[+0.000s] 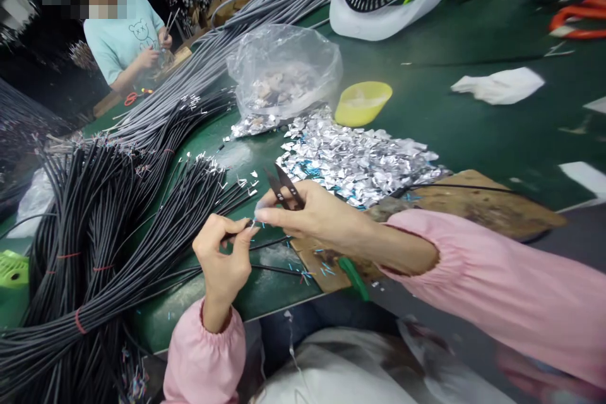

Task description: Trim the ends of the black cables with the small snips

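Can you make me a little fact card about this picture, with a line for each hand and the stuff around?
Left hand: pinching a black cable near its end
Right hand: holding dark snips, fingertips at the cable's end
Snips' blades: apart
Beyond the hands: silvery scraps, yellow dish, clear bag
On the left: black cable bundles, some with red ties
Across the table: a person in light blue

I'm seeing black snips (292,192), pink sleeves (473,265), black cables (182,205) with red ties (79,321), silvery scraps (367,161) glinting, a yellow dish (360,115).
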The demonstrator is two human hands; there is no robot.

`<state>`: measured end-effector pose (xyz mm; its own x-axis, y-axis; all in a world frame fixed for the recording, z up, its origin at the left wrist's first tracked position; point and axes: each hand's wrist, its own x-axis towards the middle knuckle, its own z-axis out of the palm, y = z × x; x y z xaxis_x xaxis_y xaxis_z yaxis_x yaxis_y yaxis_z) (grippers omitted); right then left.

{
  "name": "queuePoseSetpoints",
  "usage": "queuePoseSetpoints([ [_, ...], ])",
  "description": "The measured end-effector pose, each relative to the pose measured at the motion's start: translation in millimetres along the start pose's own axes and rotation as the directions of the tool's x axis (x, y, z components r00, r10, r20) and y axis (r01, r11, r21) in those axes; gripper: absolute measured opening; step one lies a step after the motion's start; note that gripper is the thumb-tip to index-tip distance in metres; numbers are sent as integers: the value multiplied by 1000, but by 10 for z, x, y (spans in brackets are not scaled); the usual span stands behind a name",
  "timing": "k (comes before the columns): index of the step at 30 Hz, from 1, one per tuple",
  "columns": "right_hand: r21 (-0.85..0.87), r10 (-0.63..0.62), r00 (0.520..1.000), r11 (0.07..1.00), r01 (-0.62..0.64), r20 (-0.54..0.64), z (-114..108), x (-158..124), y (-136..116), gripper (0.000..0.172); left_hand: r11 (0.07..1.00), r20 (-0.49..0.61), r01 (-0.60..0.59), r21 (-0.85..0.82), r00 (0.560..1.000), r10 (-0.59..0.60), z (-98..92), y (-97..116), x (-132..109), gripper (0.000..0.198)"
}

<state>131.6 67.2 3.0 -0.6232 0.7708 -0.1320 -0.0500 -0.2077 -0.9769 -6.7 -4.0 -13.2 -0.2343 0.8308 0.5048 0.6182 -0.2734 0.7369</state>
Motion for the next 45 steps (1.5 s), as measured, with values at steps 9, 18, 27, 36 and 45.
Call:
queuePoseSetpoints([
  [9, -338, -440, 894, 857, 390, -82, -6, -40, 98, 31, 935, -154, -233, 269, 948, 280, -11, -1, -43, 15],
  [18, -481, -535, 844, 730, 486, 40, -13, -65, 34, 19, 889, -180, -270, 370, 918, 354, -21, 45, -33, 15],
  [27, -483, -526, 850, 740, 468, 17, -12, -52, 38, 21, 818, -187, -322, 477, 872, 453, 7, 51, -26, 15],
  [36, -493, -534, 844, 747, 446, -47, -4, -52, 65, 19, 840, -174, -235, 489, 917, 358, 25, 72, -58, 9],
  [45, -516, -569, 819, 723, 459, -68, 0, -56, 79, 19, 981, -9, 195, -22, 981, -195, -5, 33, -46, 30],
])
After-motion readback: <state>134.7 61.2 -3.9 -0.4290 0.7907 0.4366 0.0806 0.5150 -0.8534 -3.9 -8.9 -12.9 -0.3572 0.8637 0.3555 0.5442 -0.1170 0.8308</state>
